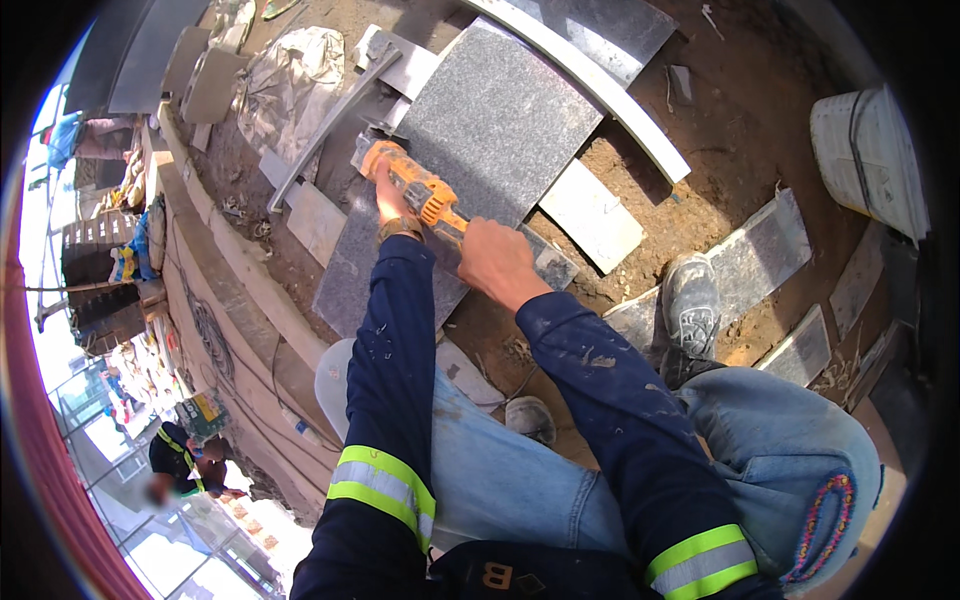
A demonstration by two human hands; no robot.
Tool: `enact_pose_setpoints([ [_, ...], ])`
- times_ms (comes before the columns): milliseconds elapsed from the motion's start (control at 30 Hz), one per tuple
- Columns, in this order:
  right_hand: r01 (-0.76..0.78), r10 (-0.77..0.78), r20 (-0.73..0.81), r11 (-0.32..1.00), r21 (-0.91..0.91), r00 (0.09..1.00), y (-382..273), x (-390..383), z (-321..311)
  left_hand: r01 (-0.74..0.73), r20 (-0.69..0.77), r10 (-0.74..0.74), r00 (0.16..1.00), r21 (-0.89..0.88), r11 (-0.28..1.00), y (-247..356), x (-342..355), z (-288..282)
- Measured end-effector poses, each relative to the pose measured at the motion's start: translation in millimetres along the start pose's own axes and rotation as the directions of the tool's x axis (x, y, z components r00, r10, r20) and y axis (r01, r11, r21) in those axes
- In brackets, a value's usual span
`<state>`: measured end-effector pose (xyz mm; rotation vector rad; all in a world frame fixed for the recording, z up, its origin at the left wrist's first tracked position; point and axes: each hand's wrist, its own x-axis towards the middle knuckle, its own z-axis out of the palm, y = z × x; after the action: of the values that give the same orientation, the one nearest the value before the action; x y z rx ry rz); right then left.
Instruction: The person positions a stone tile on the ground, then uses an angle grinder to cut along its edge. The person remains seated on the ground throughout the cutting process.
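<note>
An orange angle grinder (pixel 432 200) lies in both of my hands over a speckled grey stone slab (pixel 505 105). Its head, at the far left end of the tool, is by the slab's left edge; whether the disc touches the stone I cannot tell. My left hand (pixel 390 197) grips the body just behind the head, fingers partly hidden beneath it. Around the rear handle my right hand (pixel 496 262) is closed. A second grey slab (pixel 345 275) extends under my left forearm. Beneath the larger slab's right side sticks out a pale tile (pixel 592 215).
A long curved white strip (pixel 610 85) crosses the far right of the slab. A metal bar (pixel 335 125) lies left of the grinder. At the right stands a white bucket (pixel 872 155). My shoe (pixel 690 305) rests by stone pieces. Another person (pixel 185 460) bends over at lower left.
</note>
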<state>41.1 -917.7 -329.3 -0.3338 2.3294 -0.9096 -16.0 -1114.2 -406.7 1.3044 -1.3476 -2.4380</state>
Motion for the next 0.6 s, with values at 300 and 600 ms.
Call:
enact_pose_setpoints([
  [300,-0.005,0.005,-0.009,1.0,-0.011,1.0,2.9,-1.2,0.1,0.009,-0.018,-0.009,1.0,-0.018,1.0,-2.2,1.5,1.0],
  [600,0.0,0.0,-0.008,1.0,-0.007,1.0,3.4,-5.7,-2.4,-0.006,0.011,0.006,1.0,-0.017,1.0,-5.4,1.7,-2.0],
])
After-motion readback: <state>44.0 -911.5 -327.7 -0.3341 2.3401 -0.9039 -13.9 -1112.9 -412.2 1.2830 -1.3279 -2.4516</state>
